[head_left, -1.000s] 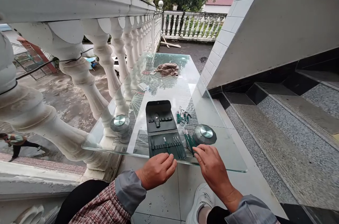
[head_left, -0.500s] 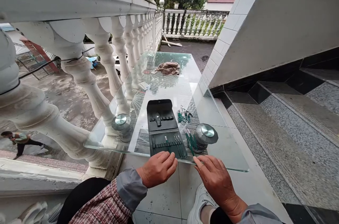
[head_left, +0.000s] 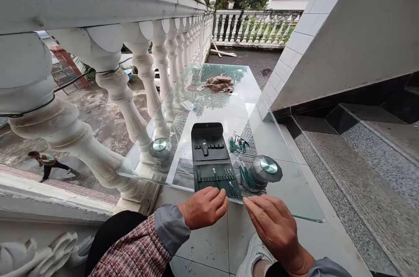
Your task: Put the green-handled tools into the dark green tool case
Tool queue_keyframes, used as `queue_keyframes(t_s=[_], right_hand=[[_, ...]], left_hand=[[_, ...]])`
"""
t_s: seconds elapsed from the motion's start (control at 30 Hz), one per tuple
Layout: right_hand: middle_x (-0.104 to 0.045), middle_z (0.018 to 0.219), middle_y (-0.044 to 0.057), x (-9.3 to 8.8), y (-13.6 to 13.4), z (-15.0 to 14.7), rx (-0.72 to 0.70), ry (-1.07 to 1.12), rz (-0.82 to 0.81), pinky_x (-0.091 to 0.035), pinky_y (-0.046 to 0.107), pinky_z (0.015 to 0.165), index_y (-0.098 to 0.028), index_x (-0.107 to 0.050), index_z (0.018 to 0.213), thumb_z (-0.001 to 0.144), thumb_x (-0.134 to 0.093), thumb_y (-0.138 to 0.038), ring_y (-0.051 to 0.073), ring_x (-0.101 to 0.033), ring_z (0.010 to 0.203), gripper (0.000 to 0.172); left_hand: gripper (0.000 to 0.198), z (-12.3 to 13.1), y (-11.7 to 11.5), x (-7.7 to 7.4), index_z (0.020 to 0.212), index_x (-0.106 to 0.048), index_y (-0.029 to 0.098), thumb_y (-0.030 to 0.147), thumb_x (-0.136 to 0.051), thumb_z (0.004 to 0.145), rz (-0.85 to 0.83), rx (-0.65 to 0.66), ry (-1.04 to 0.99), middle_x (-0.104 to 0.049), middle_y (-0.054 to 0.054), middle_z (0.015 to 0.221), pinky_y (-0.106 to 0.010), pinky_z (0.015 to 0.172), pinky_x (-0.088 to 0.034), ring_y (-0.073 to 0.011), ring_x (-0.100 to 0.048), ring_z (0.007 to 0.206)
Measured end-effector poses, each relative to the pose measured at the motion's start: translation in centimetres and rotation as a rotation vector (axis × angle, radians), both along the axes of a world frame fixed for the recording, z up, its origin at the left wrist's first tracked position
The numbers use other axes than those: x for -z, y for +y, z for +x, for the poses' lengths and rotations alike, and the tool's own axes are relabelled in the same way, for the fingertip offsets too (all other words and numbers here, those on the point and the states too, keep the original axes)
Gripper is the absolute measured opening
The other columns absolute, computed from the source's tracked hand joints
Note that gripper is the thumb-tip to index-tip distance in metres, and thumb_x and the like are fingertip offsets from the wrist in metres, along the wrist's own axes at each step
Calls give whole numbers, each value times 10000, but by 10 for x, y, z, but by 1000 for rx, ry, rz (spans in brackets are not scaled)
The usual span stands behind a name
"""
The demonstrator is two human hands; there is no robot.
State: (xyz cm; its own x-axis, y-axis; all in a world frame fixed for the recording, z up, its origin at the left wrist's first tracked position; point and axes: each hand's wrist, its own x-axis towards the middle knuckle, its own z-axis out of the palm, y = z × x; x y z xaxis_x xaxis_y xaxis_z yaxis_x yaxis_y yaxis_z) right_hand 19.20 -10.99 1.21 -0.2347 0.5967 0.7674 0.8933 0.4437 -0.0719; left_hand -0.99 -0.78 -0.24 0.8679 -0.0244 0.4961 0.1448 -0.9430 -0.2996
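Note:
A dark green folding case [head_left: 209, 159] lies unfolded on the glass table [head_left: 294, 189]. Several slim metal tools [head_left: 231, 176] sit in the loops of its near panel. My left hand [head_left: 206, 207] is closed in front of the case's near edge, covering part of it; anything in its fingers is hidden. My right hand [head_left: 275, 224] is by the table's front edge, fingertips pinched together, and what they hold cannot be made out. Just beyond it, green-handled tools [head_left: 247, 176] lie in a bunch. Farther back are green nail clippers [head_left: 237, 142] and small scissors.
Faceted supports with round metal caps stand at the right [head_left: 268, 165] and left [head_left: 160, 146]. A crumpled brown cloth [head_left: 218, 84] lies at the far end. A white balustrade [head_left: 111, 89] runs along the left, stone steps [head_left: 353, 172] along the right. A person [head_left: 49, 161] walks below.
The view has swung slightly left, shifting everything rightward. My right hand has drawn a little away from the green-handled tools; the one at its fingertips no longer shows there. My left hand stays by the case.

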Motion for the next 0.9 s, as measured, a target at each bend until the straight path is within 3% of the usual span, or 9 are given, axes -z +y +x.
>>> queue_keyframes(t_s=[0.3,0.63,0.9], right_hand=[[-661,884,65,11,17,-15,-45,-5,-52,-471,355,774,-197,-610,1101,817,-534,-75,181,-565,867,318],[-676,919,63,9,19,-14,-72,-125,-11,-450,373,812,-213,-597,1153,878,-456,-130,178,-573,876,320],[-671,934,67,16,19,-16,-87,-215,-28,-428,393,840,-205,-615,1131,900,-391,-129,181,-565,890,331]], left_hand=[[219,1,-1,-3,1029,-569,52,115,-383,931,0,0,30,-617,-130,943,-331,750,-513,-167,-585,799],[208,1,-1,0,1012,-572,61,117,-391,928,-2,-7,22,-613,-123,926,-323,731,-509,-164,-578,791],[208,2,0,2,874,-584,92,104,-380,911,-26,8,4,-607,-110,912,-311,711,-514,-151,-568,746]])
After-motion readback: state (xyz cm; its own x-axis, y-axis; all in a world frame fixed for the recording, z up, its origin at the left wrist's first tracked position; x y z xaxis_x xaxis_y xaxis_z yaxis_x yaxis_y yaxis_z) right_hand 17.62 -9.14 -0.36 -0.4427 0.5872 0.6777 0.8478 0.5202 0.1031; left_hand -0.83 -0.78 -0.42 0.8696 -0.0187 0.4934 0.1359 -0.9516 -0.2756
